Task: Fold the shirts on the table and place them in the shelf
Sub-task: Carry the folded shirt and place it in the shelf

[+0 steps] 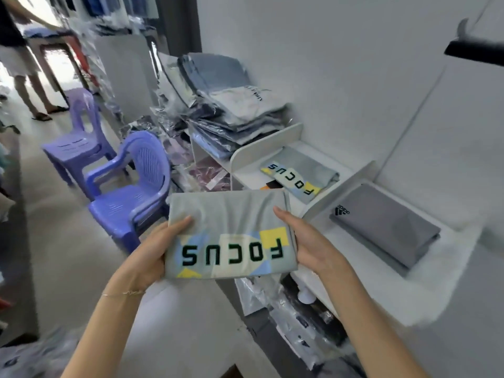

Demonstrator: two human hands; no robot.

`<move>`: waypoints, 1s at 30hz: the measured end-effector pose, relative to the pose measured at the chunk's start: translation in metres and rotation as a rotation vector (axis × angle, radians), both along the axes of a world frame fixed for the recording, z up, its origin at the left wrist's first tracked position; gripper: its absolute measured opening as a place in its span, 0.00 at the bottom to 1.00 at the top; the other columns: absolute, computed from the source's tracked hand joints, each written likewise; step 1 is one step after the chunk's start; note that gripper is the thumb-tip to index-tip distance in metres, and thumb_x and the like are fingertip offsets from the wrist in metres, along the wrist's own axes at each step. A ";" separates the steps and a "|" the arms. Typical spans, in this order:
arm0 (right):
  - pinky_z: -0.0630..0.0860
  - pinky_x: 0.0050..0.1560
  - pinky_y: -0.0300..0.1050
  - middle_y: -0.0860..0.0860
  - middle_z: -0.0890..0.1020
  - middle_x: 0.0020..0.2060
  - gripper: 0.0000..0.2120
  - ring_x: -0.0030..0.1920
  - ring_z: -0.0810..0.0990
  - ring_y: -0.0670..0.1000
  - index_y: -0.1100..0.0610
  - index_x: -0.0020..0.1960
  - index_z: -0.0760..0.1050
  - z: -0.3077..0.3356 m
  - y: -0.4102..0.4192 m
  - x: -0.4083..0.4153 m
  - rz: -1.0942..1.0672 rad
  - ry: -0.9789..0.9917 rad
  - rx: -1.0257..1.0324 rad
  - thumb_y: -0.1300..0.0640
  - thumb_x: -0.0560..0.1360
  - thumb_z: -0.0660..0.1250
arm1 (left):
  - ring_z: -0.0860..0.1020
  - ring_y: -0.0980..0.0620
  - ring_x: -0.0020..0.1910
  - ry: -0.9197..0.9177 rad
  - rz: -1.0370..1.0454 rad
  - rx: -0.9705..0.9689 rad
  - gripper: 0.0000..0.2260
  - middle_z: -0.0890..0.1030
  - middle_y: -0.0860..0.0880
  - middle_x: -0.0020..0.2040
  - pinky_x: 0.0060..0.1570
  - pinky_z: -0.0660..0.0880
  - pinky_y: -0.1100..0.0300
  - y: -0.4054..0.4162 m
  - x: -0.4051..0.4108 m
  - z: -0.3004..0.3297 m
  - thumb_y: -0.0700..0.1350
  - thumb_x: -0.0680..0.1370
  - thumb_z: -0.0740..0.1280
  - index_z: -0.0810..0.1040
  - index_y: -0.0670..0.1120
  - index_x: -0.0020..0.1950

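1. Above the white shelf (275, 152), a person holds a folded grey shirt (231, 214) flat between both hands, its "FOCUS" lettering upside down to the camera.
2. Left hand (152, 257) grips the shirt's left edge, thumb lying on top of the fabric and the fingers tucked beneath, out of sight.
3. Right hand (305, 241) clasps the right edge the same way, thumb along the upper surface and pointing away from the wearer.
4. The shirt spans the gap between the two hands, level and clear of the shelf, with its far edge just short of the nearest compartment.
5. A second folded shirt with the same print (297, 175) lies in that compartment, beyond the held one.
6. To the right, a darker grey folded garment (387, 227) bearing a small black logo rests on the shelf top.
7. Further back, a stack of bagged clothes (234, 105) sits on the shelf; what fills the lower compartments is probably more packaged clothing, though blur makes it hard to tell.
8. Two purple plastic chairs (128, 192) stand on the floor to the left.
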State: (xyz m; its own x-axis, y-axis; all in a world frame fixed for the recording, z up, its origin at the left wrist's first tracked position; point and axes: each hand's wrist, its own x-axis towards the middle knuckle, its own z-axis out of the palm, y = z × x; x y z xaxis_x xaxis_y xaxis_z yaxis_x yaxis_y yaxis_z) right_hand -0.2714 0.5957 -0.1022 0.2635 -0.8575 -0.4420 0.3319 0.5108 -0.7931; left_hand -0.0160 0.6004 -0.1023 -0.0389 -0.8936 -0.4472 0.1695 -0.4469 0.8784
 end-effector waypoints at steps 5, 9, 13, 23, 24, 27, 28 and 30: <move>0.80 0.51 0.49 0.53 0.85 0.52 0.12 0.50 0.84 0.51 0.54 0.59 0.77 -0.004 0.009 -0.025 -0.164 0.011 0.000 0.51 0.79 0.62 | 0.84 0.41 0.43 -0.004 -0.204 0.027 0.13 0.84 0.40 0.50 0.40 0.82 0.46 -0.036 -0.024 -0.001 0.49 0.77 0.65 0.80 0.42 0.55; 0.81 0.46 0.47 0.54 0.84 0.52 0.14 0.51 0.84 0.52 0.54 0.61 0.77 -0.006 0.004 -0.044 -0.271 0.006 0.022 0.51 0.78 0.63 | 0.83 0.41 0.45 -0.013 -0.311 0.035 0.13 0.84 0.40 0.51 0.45 0.81 0.45 -0.066 -0.049 -0.002 0.49 0.77 0.65 0.80 0.42 0.56; 0.79 0.50 0.49 0.55 0.84 0.53 0.14 0.52 0.84 0.53 0.56 0.59 0.78 -0.005 -0.017 -0.066 -0.351 0.014 0.021 0.52 0.78 0.64 | 0.83 0.40 0.48 -0.003 -0.367 0.026 0.13 0.84 0.40 0.52 0.48 0.80 0.44 -0.101 -0.074 0.000 0.48 0.77 0.65 0.79 0.43 0.57; 0.80 0.48 0.47 0.54 0.85 0.50 0.11 0.49 0.84 0.52 0.56 0.55 0.80 0.000 -0.065 -0.109 -0.427 0.013 -0.016 0.52 0.78 0.64 | 0.83 0.39 0.49 -0.019 -0.433 -0.042 0.13 0.84 0.41 0.52 0.52 0.78 0.44 -0.168 -0.124 0.005 0.47 0.78 0.65 0.78 0.43 0.59; 0.80 0.48 0.48 0.55 0.85 0.51 0.11 0.50 0.84 0.53 0.56 0.56 0.80 -0.002 -0.068 -0.109 -0.429 0.012 -0.005 0.52 0.77 0.65 | 0.83 0.39 0.49 -0.016 -0.436 -0.033 0.13 0.84 0.40 0.52 0.51 0.79 0.45 -0.171 -0.125 0.004 0.47 0.78 0.65 0.78 0.42 0.59; 0.80 0.48 0.48 0.56 0.84 0.52 0.14 0.51 0.84 0.54 0.57 0.58 0.79 -0.007 -0.076 -0.107 -0.428 0.013 0.026 0.52 0.77 0.65 | 0.82 0.39 0.50 -0.013 -0.467 -0.004 0.13 0.83 0.40 0.53 0.50 0.80 0.45 -0.181 -0.124 0.001 0.47 0.78 0.64 0.78 0.42 0.59; 0.81 0.48 0.48 0.56 0.84 0.52 0.14 0.52 0.84 0.54 0.58 0.58 0.79 -0.009 -0.079 -0.106 -0.427 0.015 0.033 0.52 0.77 0.65 | 0.82 0.39 0.50 -0.012 -0.473 0.001 0.13 0.83 0.40 0.53 0.49 0.80 0.45 -0.186 -0.122 -0.001 0.47 0.78 0.64 0.78 0.42 0.60; 0.80 0.49 0.49 0.57 0.84 0.52 0.14 0.51 0.84 0.55 0.58 0.58 0.79 -0.013 -0.085 -0.102 -0.431 0.012 0.037 0.52 0.76 0.65 | 0.82 0.39 0.50 -0.006 -0.478 0.008 0.14 0.83 0.40 0.52 0.49 0.80 0.46 -0.198 -0.118 -0.005 0.47 0.78 0.64 0.78 0.42 0.60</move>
State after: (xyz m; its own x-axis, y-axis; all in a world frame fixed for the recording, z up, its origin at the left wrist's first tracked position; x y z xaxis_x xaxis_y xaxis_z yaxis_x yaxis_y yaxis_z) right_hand -0.3733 0.5103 -0.1152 -0.1204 -0.8713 -0.4757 0.5117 0.3562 -0.7819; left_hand -0.1340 0.4028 -0.1075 -0.4420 -0.7730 -0.4550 -0.0613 -0.4800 0.8751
